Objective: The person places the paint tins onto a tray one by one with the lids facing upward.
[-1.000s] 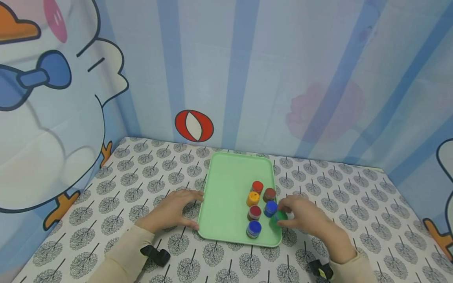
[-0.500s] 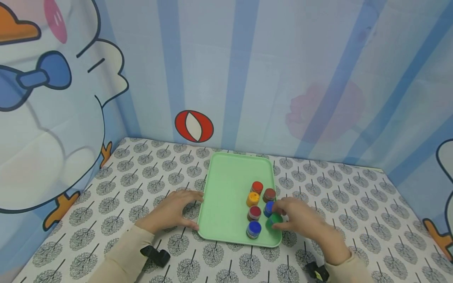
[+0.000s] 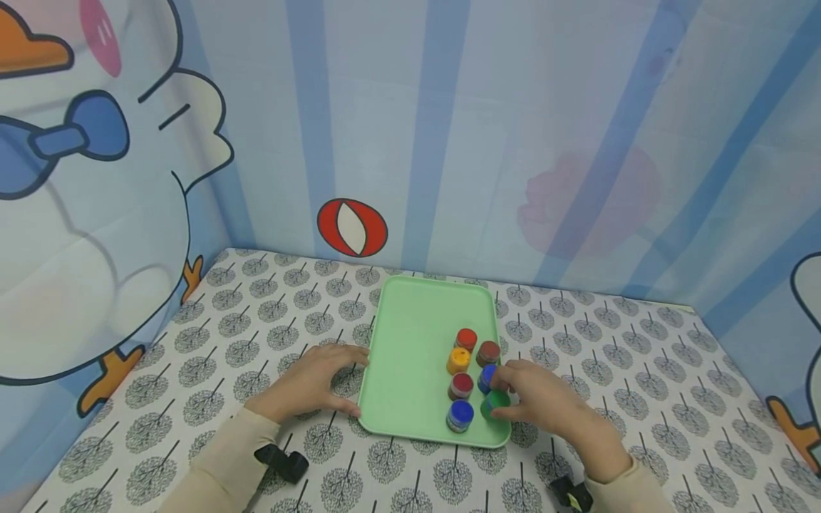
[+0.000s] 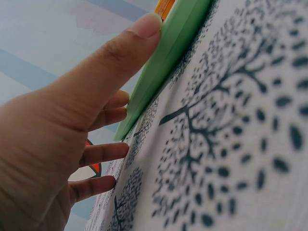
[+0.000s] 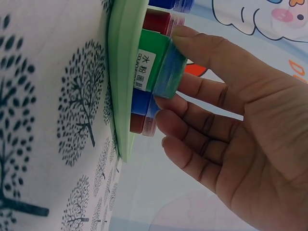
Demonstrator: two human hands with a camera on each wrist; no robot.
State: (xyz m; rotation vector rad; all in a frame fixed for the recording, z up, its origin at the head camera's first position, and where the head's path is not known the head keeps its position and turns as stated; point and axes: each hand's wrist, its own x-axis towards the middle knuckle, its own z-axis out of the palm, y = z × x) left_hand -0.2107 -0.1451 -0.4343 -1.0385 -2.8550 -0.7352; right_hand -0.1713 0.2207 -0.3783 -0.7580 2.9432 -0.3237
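With thumb and fingertips my right hand (image 3: 545,399) pinches a green paint jar (image 3: 491,406) by its lid, in the near right corner of a light green tray (image 3: 407,342). The right wrist view shows the printed label (image 5: 144,70) on the jar's side. Just behind it is a blue jar (image 3: 486,377), partly covered by the fingers, then a brown jar (image 3: 489,353). To the left run a red jar (image 3: 466,338), an orange jar (image 3: 458,360), a dark red jar (image 3: 460,386) and another blue jar (image 3: 460,415). My left hand (image 3: 311,381) spreads its fingers at the tray's left rim.
A cloth (image 3: 269,342) with a tree print covers the table under the tray. Behind it hangs a blue striped curtain (image 3: 487,142) with cartoon figures. Each wrist wears a black strap; the left strap (image 3: 282,463) lies near the cloth.
My right hand has moved the green jar a little left and toward me, from the tray's right rim to beside the near blue jar. The left hand has stayed still.
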